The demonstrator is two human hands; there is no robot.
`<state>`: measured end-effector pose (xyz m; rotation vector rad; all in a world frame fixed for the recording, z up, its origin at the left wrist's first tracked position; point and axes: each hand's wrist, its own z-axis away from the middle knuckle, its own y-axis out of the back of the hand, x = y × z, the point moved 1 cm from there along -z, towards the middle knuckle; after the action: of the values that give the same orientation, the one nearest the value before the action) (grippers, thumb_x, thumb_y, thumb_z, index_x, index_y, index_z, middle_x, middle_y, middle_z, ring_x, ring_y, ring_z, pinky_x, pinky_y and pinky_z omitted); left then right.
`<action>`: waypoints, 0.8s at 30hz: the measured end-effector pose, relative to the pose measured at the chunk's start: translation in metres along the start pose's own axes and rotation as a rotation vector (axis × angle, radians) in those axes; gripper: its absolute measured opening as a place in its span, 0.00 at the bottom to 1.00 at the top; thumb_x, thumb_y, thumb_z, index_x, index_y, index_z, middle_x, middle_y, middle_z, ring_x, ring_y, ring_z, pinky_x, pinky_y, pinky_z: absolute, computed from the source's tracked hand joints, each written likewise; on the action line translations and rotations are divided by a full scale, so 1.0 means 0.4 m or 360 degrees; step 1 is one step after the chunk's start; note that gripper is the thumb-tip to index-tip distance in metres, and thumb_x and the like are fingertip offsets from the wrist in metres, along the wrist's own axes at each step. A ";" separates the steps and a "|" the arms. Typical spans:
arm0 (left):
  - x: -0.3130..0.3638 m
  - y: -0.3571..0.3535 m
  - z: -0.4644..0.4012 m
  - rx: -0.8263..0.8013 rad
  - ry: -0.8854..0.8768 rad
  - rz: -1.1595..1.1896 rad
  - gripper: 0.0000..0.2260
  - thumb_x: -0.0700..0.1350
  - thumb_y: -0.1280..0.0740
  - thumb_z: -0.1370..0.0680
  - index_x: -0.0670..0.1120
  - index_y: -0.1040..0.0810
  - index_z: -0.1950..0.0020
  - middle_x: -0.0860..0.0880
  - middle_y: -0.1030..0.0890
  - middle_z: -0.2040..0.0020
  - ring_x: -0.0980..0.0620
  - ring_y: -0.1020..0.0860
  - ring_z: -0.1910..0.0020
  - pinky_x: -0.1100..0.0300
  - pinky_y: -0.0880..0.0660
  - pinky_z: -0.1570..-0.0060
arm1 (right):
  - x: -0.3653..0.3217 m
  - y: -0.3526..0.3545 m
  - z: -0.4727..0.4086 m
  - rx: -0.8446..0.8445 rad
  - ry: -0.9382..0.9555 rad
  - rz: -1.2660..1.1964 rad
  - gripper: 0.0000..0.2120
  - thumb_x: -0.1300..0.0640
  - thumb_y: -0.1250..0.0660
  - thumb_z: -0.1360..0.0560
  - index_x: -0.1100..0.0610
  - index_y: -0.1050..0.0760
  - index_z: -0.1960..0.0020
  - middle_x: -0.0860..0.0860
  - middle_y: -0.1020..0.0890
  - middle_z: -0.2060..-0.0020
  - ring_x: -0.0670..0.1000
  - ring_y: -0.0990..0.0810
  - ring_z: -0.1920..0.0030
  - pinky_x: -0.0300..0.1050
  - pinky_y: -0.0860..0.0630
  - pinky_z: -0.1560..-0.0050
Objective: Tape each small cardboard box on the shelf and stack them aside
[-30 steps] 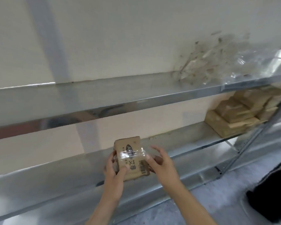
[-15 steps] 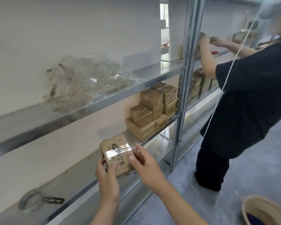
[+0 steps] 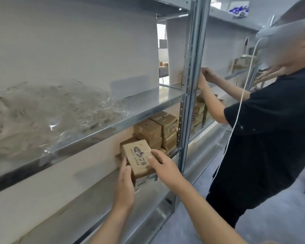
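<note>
Head camera, looking down and forward along a metal shelf unit. Both hands hold one small cardboard box [image 3: 137, 156] between them, in front of the lower shelf [image 3: 148, 196]. The left hand [image 3: 125, 184] grips the box's left side, thumb lying up along its front edge, the other fingers hidden behind it. The right hand [image 3: 161, 166] grips the right side, thumb pressed on the printed top face and fingers curled round the far edge. The box is tilted, its top face toward the camera, with dark print and a label at its lower end.

Just behind and to the right of the held box, a stack of boxes [image 3: 155, 131] sits on the same shelf against the upright post [image 3: 188, 103]. On the upper shelf [image 3: 144, 106] lies a heap of crumpled clear plastic wrap [image 3: 51, 113], spreading over most of its left part.

To the right, beyond the post, another person in a dark shirt [image 3: 271, 138] stands at the next shelf bay, both hands raised to it, with a white cable [image 3: 236, 118] hanging down across the chest. More boxes [image 3: 200, 110] are stacked in that bay, partly hidden by the post and the person's arm.
</note>
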<state>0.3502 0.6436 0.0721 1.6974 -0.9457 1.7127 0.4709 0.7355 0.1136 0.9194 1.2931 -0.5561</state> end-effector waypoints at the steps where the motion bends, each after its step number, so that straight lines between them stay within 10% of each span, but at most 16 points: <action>1: -0.008 -0.001 -0.036 -0.0007 0.0003 -0.0044 0.24 0.64 0.46 0.20 0.63 0.34 0.24 0.55 0.28 0.26 0.51 0.29 0.27 0.41 0.31 0.29 | 0.003 0.000 -0.036 0.0002 -0.0032 0.0016 0.15 0.40 0.36 0.22 0.40 0.26 0.36 0.40 0.18 0.41 0.41 0.20 0.42 0.50 0.23 0.36; 8: -0.021 0.002 -0.285 0.0184 0.0133 -0.0132 0.25 0.62 0.46 0.19 0.49 0.22 0.33 0.50 0.20 0.38 0.50 0.25 0.35 0.51 0.32 0.31 | -0.051 -0.025 -0.303 -0.0048 -0.0123 0.0343 0.28 0.37 0.41 0.21 0.45 0.35 0.24 0.43 0.28 0.30 0.47 0.27 0.33 0.48 0.27 0.35; 18: -0.065 0.013 -0.451 0.0141 0.0261 -0.0197 0.38 0.79 0.49 0.32 0.61 0.29 0.28 0.51 0.24 0.31 0.49 0.26 0.32 0.45 0.32 0.28 | -0.015 -0.070 -0.499 -0.0016 -0.0281 0.0380 0.37 0.26 0.44 0.29 0.49 0.26 0.31 0.49 0.21 0.37 0.54 0.23 0.37 0.56 0.25 0.36; 24: -0.086 0.019 -0.457 0.0004 0.0330 -0.0094 0.41 0.81 0.42 0.34 0.62 0.31 0.26 0.54 0.24 0.30 0.53 0.28 0.29 0.46 0.36 0.25 | -0.001 -0.055 -0.479 0.0005 -0.0121 0.0313 0.17 0.40 0.46 0.17 0.48 0.23 0.42 0.48 0.21 0.44 0.54 0.23 0.40 0.51 0.27 0.38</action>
<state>0.2344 0.7868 0.0447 1.4991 -0.7912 1.8101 0.3452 0.8816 0.1061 1.0061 1.1195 -0.4353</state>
